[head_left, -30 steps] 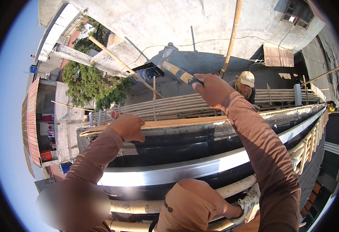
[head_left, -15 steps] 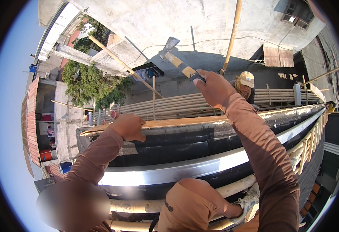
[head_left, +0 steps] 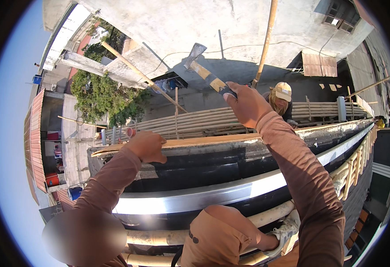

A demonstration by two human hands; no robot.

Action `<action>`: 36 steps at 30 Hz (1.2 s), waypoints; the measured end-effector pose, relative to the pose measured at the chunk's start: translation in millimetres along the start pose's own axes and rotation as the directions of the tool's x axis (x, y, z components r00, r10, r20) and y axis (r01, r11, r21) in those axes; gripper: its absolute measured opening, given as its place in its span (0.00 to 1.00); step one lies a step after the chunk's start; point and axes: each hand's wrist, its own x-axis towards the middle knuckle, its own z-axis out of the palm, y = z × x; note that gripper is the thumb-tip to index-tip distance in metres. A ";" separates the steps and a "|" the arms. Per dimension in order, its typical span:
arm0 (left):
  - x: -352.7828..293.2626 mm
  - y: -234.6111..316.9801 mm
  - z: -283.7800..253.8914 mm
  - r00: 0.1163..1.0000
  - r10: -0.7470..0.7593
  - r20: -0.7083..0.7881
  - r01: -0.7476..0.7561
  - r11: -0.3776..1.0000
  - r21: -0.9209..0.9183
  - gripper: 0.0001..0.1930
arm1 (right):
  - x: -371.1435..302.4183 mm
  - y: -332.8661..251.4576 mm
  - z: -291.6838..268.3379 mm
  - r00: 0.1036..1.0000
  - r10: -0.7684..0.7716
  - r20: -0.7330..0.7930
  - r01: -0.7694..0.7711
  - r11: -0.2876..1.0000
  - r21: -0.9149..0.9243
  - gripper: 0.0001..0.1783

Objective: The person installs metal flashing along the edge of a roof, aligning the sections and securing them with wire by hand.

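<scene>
Left hand (head_left: 146,147) curled on wooden plank (head_left: 208,141), unclear whether gripping, right hand (head_left: 248,107) beyond plank closed around hatchet (head_left: 202,72), lower end covered

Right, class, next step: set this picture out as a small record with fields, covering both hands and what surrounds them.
Left hand: laid over a long, thin tan wooden board; finger grip partly hidden
Right hand: closed round the yellow-and-black handle of a grey-headed metal hatchet
Hatchet position: raised, its head clear of the board
Board position: along the top of a black-faced wall
Near side: long silver metal bar; thick tan bamboo poles
Far side: person in a pale cap; bundled slim bamboo poles
</scene>
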 end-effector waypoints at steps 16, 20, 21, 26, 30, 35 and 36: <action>-0.9 1.8 -2.8 1.000 -0.015 0.015 0.016 0.998 -0.068 0.40 | -14.4 -19.0 7.8 0.941 0.041 0.335 0.014 0.987 -0.161 0.29; -1.8 4.5 -1.7 0.999 0.003 -0.039 -0.003 1.000 0.002 0.35 | -9.0 -21.3 13.3 0.803 0.097 0.588 0.115 0.943 -0.313 0.30; -1.7 4.9 -1.3 0.999 -0.002 -0.050 0.003 1.000 0.003 0.35 | -2.3 -19.8 8.4 0.842 0.019 0.540 0.140 0.957 -0.252 0.30; -4.6 5.3 -0.3 0.999 -0.041 -0.036 0.040 0.999 -0.028 0.35 | 1.1 -15.7 -6.7 0.997 -0.081 -0.006 0.080 0.996 -0.043 0.21; -2.7 5.1 -4.1 1.000 -0.024 0.004 0.024 0.999 -0.023 0.38 | -17.2 -25.6 6.8 0.943 0.105 0.317 -0.027 0.970 -0.241 0.29; -0.2 5.2 -6.2 0.998 -0.032 0.053 0.034 0.999 -0.033 0.39 | -8.1 -15.5 -0.1 0.841 0.034 0.540 0.155 0.941 -0.301 0.28; -0.1 5.1 -6.0 0.998 -0.032 0.050 0.033 0.999 -0.026 0.39 | -4.8 -11.1 -4.1 0.885 0.022 0.466 0.108 0.962 -0.251 0.29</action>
